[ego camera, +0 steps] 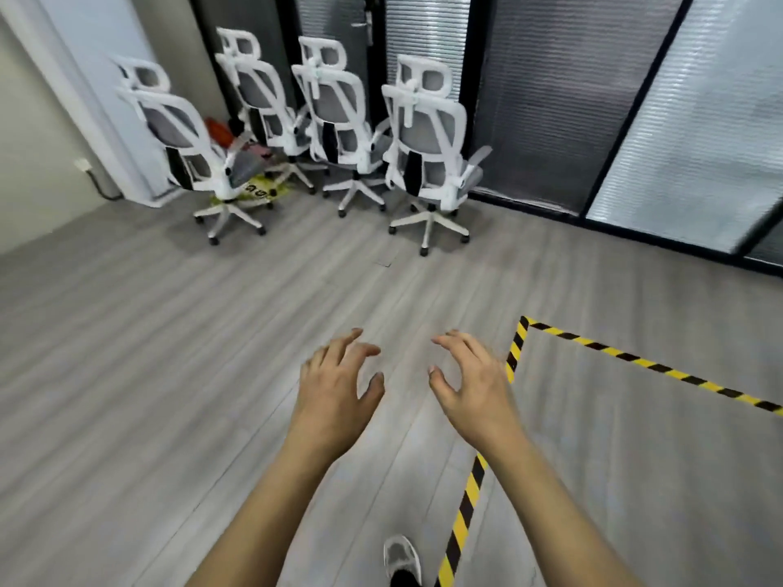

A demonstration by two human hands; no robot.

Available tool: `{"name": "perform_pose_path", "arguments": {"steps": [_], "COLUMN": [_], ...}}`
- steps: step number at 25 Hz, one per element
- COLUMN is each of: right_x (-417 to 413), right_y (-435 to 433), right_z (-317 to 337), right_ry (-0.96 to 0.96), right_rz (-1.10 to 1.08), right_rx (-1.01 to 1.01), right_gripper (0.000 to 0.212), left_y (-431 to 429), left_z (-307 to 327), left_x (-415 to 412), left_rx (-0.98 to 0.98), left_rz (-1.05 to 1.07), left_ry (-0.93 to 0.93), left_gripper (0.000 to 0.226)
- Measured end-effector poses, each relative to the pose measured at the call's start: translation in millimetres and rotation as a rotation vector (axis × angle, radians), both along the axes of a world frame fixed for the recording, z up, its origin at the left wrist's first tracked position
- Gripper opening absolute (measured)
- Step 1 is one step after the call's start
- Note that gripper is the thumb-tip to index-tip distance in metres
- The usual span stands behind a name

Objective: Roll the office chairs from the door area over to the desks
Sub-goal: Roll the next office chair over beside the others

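Your left hand point(334, 387) and right hand point(470, 383) are both out in front, fingers spread and loosely curled, holding nothing. Bare grey floor point(169, 353) sits between them and the chairs, which are well ahead and a bit left of centre. The nearest office chair point(428, 150) is straight ahead of your right hand, so I'd say that's the one to grab. Its tall back faces you, upright. Three more chairs point(330, 116) crowd to the left, by the door point(364, 23). All have white frames, grey mesh and five-star caster bases.
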State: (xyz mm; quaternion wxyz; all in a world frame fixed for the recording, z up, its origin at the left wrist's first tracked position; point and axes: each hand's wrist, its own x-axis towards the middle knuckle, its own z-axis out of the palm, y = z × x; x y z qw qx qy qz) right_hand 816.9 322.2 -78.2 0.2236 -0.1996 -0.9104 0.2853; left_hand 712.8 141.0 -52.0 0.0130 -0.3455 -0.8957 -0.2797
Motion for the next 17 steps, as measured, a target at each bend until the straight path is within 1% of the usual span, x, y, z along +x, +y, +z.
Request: {"name": "perform_pose_path", "arguments": {"steps": [5,11,17], "right_x": [-194.4,-411.0,-633.6], "right_y": [-6.8,-67.1,-133.6], "right_z": [2.8,7.4,3.0], "right_ry": [0.015,0.008,0.016], "right_rz": [0.231,0.488,0.588], "right_rx": [-0.02,0.011,0.031], "right_gripper": [0.04,0.037,0.036], "left_y": [-17.4,-91.2,-168.0], "left_z": [14.7,15.1,7.1], "left_x": [-148.9,-314.6,-511.1], "left_rx": [-0.044,-0.074,-0.072], "left_rz": [0.198,0.483,0.605], "left_ry": [0.051,0.091,0.102], "left_gripper": [0.03,0.03,0.03]}}
